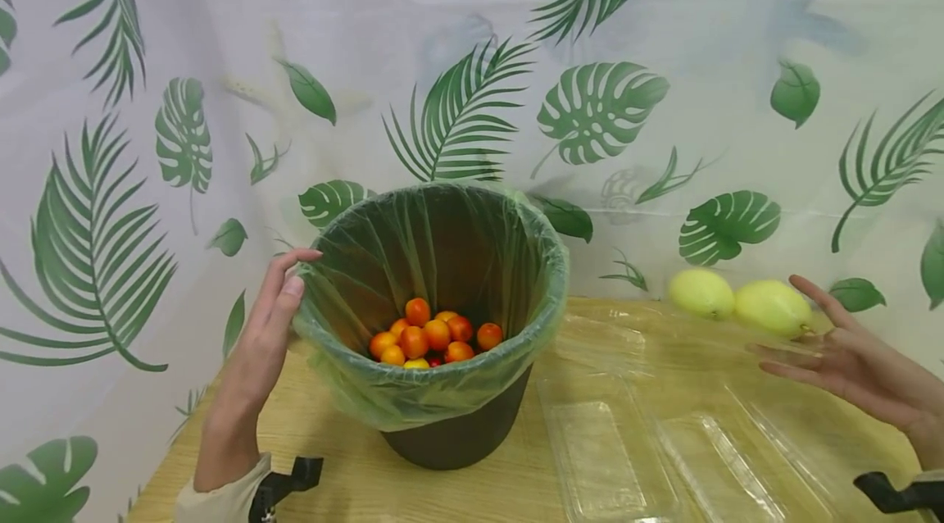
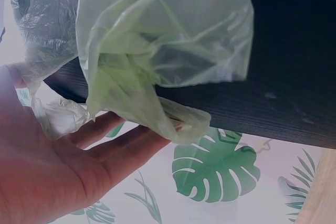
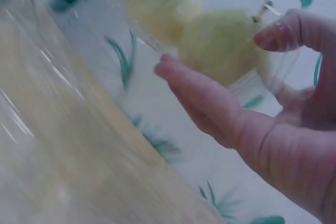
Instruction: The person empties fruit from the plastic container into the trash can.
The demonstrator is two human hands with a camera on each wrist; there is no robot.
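Note:
A dark trash bin (image 1: 460, 441) lined with a thin green plastic bag (image 1: 442, 396) stands on the table, tilted toward me. Several small orange-red fruits (image 1: 437, 334) and a yellow one lie inside it. At the bin's left rim my left hand (image 1: 258, 334) holds the lined edge; bag folds hang over its fingers (image 2: 131, 153). Off to the right, my right hand (image 1: 863, 375) grips a clear plastic box (image 3: 286, 69) between thumb and fingers. Two pale yellow-green pears (image 1: 773, 308) sit side by side in this box, raised above the table.
Clear plastic trays (image 1: 605, 457) lie on the wooden table (image 1: 332, 457) right of the bin, below my right hand. Behind the table hangs a white curtain (image 1: 472, 15) with green leaf prints.

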